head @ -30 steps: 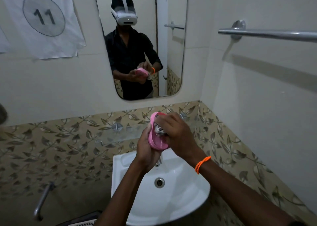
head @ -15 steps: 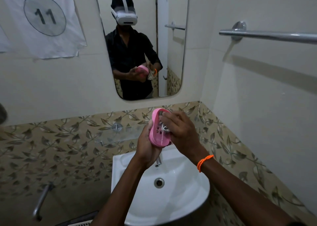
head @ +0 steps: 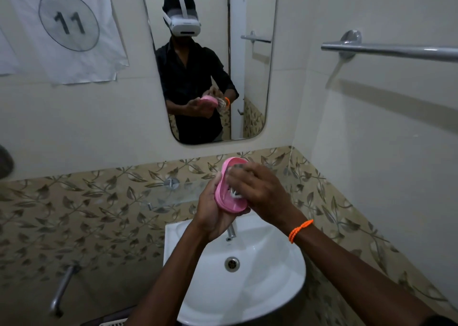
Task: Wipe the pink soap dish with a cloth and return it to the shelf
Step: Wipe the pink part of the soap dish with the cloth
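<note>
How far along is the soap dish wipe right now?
Done: the pink soap dish is off the glass shelf and held by the left hand above the sink. In hand: the right hand presses a cloth inside the dish, mid-wipe. Left: finishing the wipe and setting the dish back on the shelf.
</note>
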